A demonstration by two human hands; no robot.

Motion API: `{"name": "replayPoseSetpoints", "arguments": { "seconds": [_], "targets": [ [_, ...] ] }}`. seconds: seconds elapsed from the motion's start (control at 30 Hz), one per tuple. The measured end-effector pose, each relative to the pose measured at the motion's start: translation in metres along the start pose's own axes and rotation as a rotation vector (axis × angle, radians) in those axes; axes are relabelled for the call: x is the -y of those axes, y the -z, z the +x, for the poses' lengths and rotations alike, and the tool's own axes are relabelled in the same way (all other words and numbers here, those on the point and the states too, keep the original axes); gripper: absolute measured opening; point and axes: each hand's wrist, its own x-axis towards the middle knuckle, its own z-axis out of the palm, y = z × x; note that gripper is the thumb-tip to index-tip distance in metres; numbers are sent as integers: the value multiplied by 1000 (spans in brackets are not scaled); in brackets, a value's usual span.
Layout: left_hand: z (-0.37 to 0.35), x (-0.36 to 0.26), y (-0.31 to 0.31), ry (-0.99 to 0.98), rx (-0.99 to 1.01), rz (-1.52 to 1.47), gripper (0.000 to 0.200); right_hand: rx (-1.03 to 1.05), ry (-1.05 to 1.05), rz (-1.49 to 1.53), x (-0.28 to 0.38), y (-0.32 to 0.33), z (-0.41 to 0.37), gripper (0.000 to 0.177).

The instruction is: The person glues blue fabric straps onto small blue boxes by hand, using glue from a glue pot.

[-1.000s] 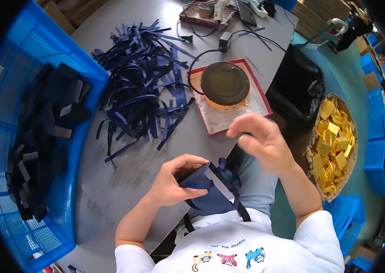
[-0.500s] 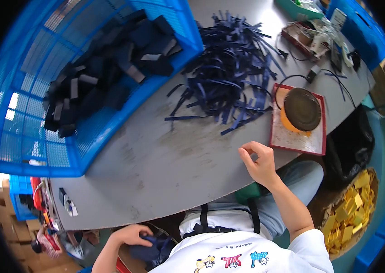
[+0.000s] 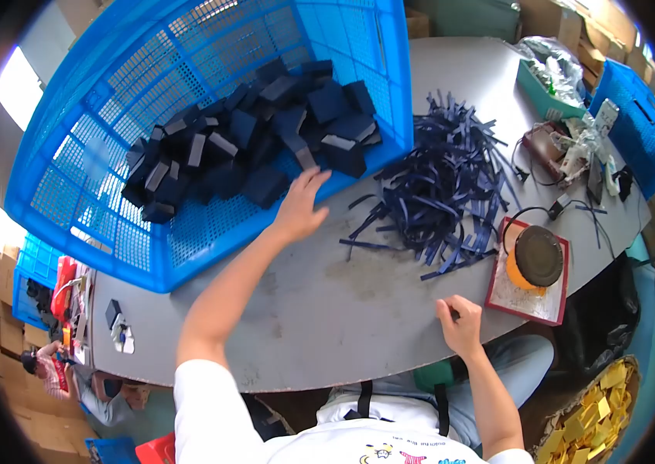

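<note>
My left hand (image 3: 302,207) reaches to the front edge of a large blue plastic basket (image 3: 180,267), its fingers apart beside the dark blue folded pieces (image 3: 254,127) inside. Nothing shows in that hand. Over the table's front part, my right hand (image 3: 460,322) is curled with thumb and fingers close together; whether something small is between them is hidden. A heap of dark blue strips (image 3: 443,185) lies on the grey table (image 3: 327,325), right of the basket. Behind my right hand, a round dark-topped orange device (image 3: 538,257) stands on a red-edged tray (image 3: 525,309).
A green box (image 3: 548,97) with plastic bags, tangled cables and a smaller blue basket (image 3: 637,127) are at the back right. Yellow pieces (image 3: 594,410) fill a container at the lower right. Another person (image 3: 53,367) is at the far left.
My left hand has moved from the dark blue material below the table edge up to the basket, now without it. The view has shifted; my right hand remains curled near the tray.
</note>
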Motion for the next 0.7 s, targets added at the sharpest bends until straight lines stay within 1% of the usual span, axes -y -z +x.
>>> {"name": "replayPoseSetpoints", "arguments": {
  "seconds": [0.07, 0.1, 0.13, 0.2, 0.23, 0.27, 0.33, 0.37, 0.4, 0.43, 0.47, 0.53, 0.57, 0.63, 0.7],
  "targets": [
    [45, 14, -24, -16, -128, 166, 70, -19, 8, -16, -2, -2, -1, 16],
    [63, 19, -32, -26, -156, 281, 71, -12, 11, -34, -1, -1, -1, 15],
    [77, 21, -39, -38, -176, 271, 71, -10, 10, -52, -1, -1, -1, 15],
    [92, 30, -50, 75, -180, 424, 70, 6, -7, -51, 1, -1, -1, 14],
    [93, 32, -49, 79, -142, 416, 62, 13, 1, -58, 3, -2, 3, 14],
    [93, 37, -46, 88, -144, 410, 62, 17, 5, -71, 4, -2, 4, 14],
    [85, 42, -39, -18, -116, 335, 50, 31, -15, -92, 6, -3, -1, 14],
    [75, 36, -32, -87, -189, 251, 45, -11, 5, -137, 8, -7, 1, 13],
    [62, 29, -25, -85, -176, 240, 45, -55, 24, -182, 10, -11, 2, 13],
    [49, 20, -16, -46, -184, 99, 47, -48, 28, -225, 11, -16, 2, 9],
    [37, 11, -9, -9, -191, -41, 49, -58, 86, -255, 12, -22, 6, 7],
    [11, -4, -4, 96, -300, -367, 52, -80, 224, -347, 16, -35, 19, 8],
    [-2, -14, 2, 218, -313, -587, 57, -82, 272, -376, 16, -43, 27, 8],
    [-28, -26, 14, 389, -379, -828, 60, -67, 348, -430, 13, -62, 45, 10],
    [-53, -35, 23, 559, -417, -1197, 53, -36, 402, -474, 12, -83, 65, 12]
  ]
}}
